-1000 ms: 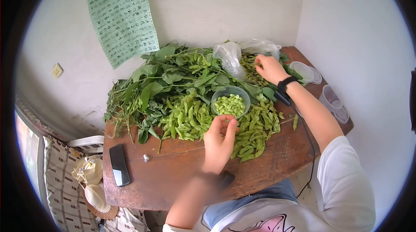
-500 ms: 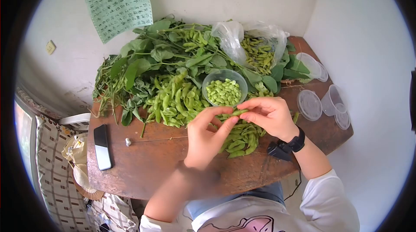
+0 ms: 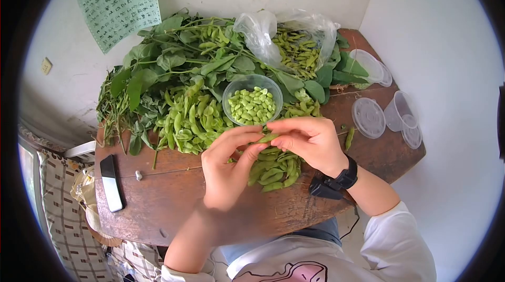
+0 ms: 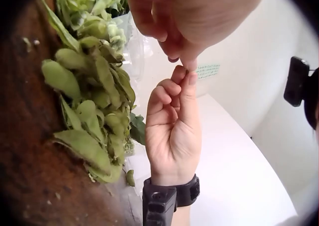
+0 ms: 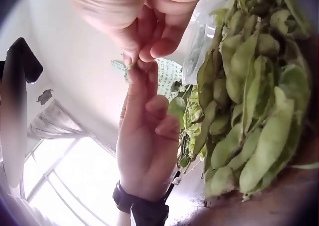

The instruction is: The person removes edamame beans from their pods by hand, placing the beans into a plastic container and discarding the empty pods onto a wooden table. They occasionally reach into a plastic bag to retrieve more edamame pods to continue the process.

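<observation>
A green pod (image 3: pixel 269 138) is pinched between both hands in the head view, just in front of a clear round bowl (image 3: pixel 279 104) of shelled green beans (image 3: pixel 251 106). The left hand (image 3: pixel 227 165) grips the pod's left end with thumb and fingertips; the right hand (image 3: pixel 315 142) pinches its right end. Below the hands lies a heap of pods (image 3: pixel 274 170). In both wrist views the fingertips of the two hands meet, and the pod is mostly hidden by them.
Leafy stalks (image 3: pixel 173 61) spread across the back of the wooden table (image 3: pixel 158 203). Left of the bowl is a pile of opened pods (image 3: pixel 192 119). A plastic bag (image 3: pixel 258 34) with pods, a clear cup (image 3: pixel 395 111), lids (image 3: pixel 368 118) and a phone (image 3: pixel 111 183) also lie there.
The right hand has come from the pods in the plastic bag to meet the left hand, and both now hold a pod. The camera view has shifted.
</observation>
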Available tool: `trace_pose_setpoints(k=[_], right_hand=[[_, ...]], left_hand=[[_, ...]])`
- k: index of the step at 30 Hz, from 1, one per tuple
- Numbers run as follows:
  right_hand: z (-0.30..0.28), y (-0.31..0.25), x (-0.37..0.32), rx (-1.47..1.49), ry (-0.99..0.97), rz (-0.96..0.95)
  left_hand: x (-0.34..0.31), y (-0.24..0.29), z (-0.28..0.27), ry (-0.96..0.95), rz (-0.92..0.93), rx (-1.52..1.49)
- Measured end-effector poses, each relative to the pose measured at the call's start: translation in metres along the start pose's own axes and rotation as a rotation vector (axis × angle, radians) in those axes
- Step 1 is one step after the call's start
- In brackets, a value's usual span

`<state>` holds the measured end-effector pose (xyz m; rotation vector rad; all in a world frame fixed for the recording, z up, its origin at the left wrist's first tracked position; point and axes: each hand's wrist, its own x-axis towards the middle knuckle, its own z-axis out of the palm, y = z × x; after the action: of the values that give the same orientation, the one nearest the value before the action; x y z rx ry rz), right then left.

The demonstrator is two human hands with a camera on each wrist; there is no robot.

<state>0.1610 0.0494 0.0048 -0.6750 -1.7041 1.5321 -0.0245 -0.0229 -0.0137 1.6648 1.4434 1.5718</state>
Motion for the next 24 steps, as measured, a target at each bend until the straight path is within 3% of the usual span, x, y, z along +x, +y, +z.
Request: trace_pose_setpoints(k=[4,6,12,14,18,24], right_hand=[[0.001,0.014,-0.001,0.051,0.018,-0.067],[-0.002,0.015,0.003,-0.191,-0.031,-0.326],[-0.006,0.009,0.009,-0.463,-0.067,-0.592],[-0.008,0.007,0.009,-0.514,-0.077,-0.613],[-0.01,0.009,0.011,-0.643,-0.134,-0.744],[-0.01,0.005,0.009,-0.782,-0.171,-0.793]], left_hand=[[-0.001,0.0,0.002,0.036,0.002,-0.034],[-0.002,0.003,0.001,0.016,-0.007,-0.046],[-0.001,0.013,-0.002,-0.131,-0.157,-0.072],[-0.005,0.009,-0.001,-0.15,-0.294,-0.197],[-0.005,0.011,-0.002,-0.219,-0.295,-0.195],[-0.004,0.01,-0.003,-0.241,-0.363,-0.169]])
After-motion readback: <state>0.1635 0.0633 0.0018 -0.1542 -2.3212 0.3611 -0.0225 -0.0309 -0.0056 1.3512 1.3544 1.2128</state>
